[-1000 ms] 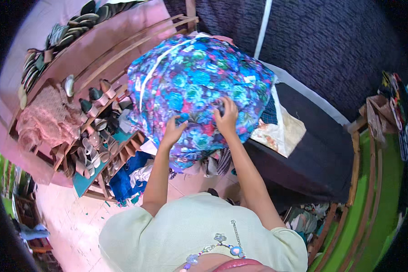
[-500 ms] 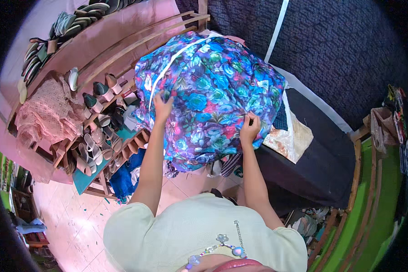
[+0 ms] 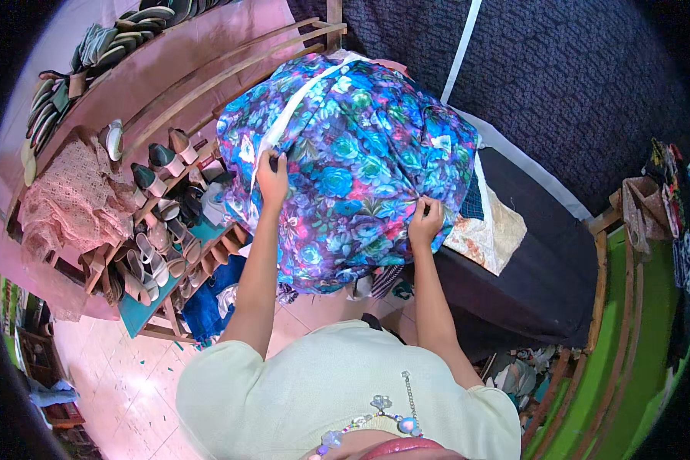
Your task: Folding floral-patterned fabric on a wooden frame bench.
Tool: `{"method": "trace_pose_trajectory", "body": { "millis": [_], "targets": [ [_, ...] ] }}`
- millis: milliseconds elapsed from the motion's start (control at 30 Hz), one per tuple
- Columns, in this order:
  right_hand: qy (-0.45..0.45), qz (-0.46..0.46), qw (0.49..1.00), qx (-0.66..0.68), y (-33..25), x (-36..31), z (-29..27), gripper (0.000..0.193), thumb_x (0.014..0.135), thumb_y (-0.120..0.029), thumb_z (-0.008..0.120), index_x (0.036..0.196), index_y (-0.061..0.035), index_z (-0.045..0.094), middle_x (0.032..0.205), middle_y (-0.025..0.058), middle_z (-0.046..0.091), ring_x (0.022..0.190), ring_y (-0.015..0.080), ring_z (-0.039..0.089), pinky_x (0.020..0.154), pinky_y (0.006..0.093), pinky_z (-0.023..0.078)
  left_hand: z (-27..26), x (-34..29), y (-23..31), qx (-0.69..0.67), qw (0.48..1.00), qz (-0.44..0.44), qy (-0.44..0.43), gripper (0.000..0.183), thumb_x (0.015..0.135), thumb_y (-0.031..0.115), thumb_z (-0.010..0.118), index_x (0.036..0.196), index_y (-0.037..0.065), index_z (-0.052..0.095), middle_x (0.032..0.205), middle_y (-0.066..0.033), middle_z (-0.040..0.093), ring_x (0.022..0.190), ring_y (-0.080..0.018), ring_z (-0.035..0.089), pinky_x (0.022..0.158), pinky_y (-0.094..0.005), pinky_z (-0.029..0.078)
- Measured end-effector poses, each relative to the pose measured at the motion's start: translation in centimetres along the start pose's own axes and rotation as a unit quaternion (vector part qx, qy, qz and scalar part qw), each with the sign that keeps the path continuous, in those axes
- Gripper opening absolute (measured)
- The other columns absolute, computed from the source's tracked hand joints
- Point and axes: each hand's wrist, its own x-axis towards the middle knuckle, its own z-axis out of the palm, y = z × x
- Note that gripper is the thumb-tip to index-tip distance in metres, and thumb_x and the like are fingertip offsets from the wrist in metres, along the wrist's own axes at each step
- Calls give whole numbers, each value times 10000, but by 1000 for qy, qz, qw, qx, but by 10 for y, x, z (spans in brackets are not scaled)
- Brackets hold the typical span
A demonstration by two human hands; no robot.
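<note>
A large piece of floral fabric [image 3: 337, 176] in blue, purple and pink spreads out in front of me, puffed up in the middle. Along its left side runs a white strip [image 3: 295, 103]. My left hand [image 3: 272, 178] pinches the cloth at the lower end of that strip, thumb and fingers closed. On the right, my right hand [image 3: 426, 222] grips a fold of the same fabric between thumb and fingers, and creases run out from it. What lies underneath the fabric is mostly hidden.
Left stands a wooden rack with several shoes [image 3: 153, 257] and a pink lace cloth [image 3: 77, 195]. A black-covered table [image 3: 544, 261] holds a stained pale cloth [image 3: 498, 238] at right. A dark patterned curtain [image 3: 560, 92] hangs behind. Scraps lie on the tiled floor [image 3: 123, 383].
My left hand has shifted slightly and now pinches the cloth beside the white strip, which looks wider there. My right hand keeps its pinch, and the view has turned a little.
</note>
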Motion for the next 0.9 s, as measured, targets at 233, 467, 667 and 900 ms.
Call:
{"method": "trace_pose_trajectory", "body": {
  "millis": [233,467,667,900],
  "targets": [
    [-26,-44,999,-19,-1,-1,3,111,783,-85,514,761,23,499,774,151,529,748,311,525,651,373,412,34,-47,73,-206,977,-32,46,128,831,127,523,825,23,449,731,-38,465,668,-110,412,632,-241,365],
    [-42,-12,999,14,27,-12,5,137,792,-119,515,829,12,519,781,140,516,754,294,520,670,373,418,65,-126,167,-223,949,109,-195,131,731,143,562,787,31,525,889,-125,578,773,-310,508,793,-381,347],
    [-40,22,996,82,40,-6,-11,158,814,-155,495,886,-14,507,812,103,514,759,234,511,692,334,423,58,-198,189,-310,774,160,-529,163,784,212,541,788,53,506,944,-73,575,859,-255,503,782,-351,347],
    [-36,25,991,130,26,-3,-21,153,826,-136,464,936,-31,474,846,68,498,767,168,498,704,282,425,46,-165,172,-328,849,183,-372,129,672,86,624,743,47,525,1034,-116,547,1023,-273,473,901,-385,328]
  ]
}}
